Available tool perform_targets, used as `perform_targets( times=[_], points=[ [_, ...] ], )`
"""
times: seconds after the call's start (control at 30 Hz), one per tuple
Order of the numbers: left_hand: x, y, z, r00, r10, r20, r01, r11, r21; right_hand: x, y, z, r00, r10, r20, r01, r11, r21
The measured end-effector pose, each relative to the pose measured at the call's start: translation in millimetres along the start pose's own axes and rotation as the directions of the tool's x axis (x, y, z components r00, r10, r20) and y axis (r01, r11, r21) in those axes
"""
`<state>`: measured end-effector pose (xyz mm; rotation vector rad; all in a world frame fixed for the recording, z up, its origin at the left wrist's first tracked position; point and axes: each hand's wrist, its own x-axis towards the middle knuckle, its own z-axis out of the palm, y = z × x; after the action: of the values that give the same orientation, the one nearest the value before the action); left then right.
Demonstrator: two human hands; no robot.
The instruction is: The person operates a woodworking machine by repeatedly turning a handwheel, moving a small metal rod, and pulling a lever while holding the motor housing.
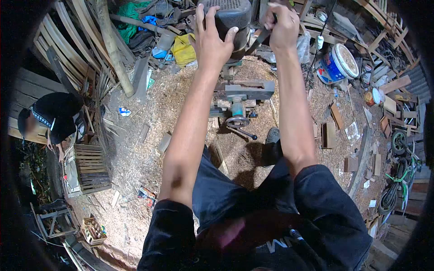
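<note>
My left hand [211,45] lies with fingers spread against the side of a dark, rounded machine housing [233,20], which has a perforated top. Close to the housing's right side, my right hand [282,29] has its fingers curled around a dark, flat, bar-like piece [259,43]. This piece slants down toward the machine, and its far end is hard to make out. Below both hands stands the lower part of the machine, with a grey metal block [255,90] and a handwheel [237,122] with a lever handle.
Wood shavings [176,113] cover the ground. A white and blue bucket [337,63] stands at right, near scattered wood blocks [327,135]. A small bike [398,180] is at far right. Another person [56,115] bends over a slatted crate [92,167] at left. Poles [113,49] lean behind.
</note>
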<state>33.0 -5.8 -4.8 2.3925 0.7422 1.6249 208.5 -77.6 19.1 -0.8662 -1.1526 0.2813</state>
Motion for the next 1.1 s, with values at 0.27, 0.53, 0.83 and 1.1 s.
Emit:
perform_targets(
  times=[0.27, 0.53, 0.83, 1.1],
  points=[
    [-5, -17, 13, 0.999, -0.034, -0.012, 0.034, 0.998, -0.056, -76, -16, 21, 0.99, -0.104, -0.099, 0.109, 0.993, 0.048],
    [-8, -21, 14, 0.999, -0.043, -0.014, 0.042, 0.997, -0.064, -150, -14, 24, 0.984, -0.165, -0.074, 0.151, 0.975, -0.163],
    [-13, -16, 6, 0.99, -0.131, 0.058, 0.134, 0.989, -0.063, -212, -14, 33, 0.98, -0.127, -0.151, 0.099, 0.979, -0.181],
    [-10, -17, 6, 0.986, -0.129, 0.104, 0.131, 0.991, -0.016, -256, 7, 25, 0.985, -0.134, -0.109, 0.108, 0.97, -0.217]
  ],
)
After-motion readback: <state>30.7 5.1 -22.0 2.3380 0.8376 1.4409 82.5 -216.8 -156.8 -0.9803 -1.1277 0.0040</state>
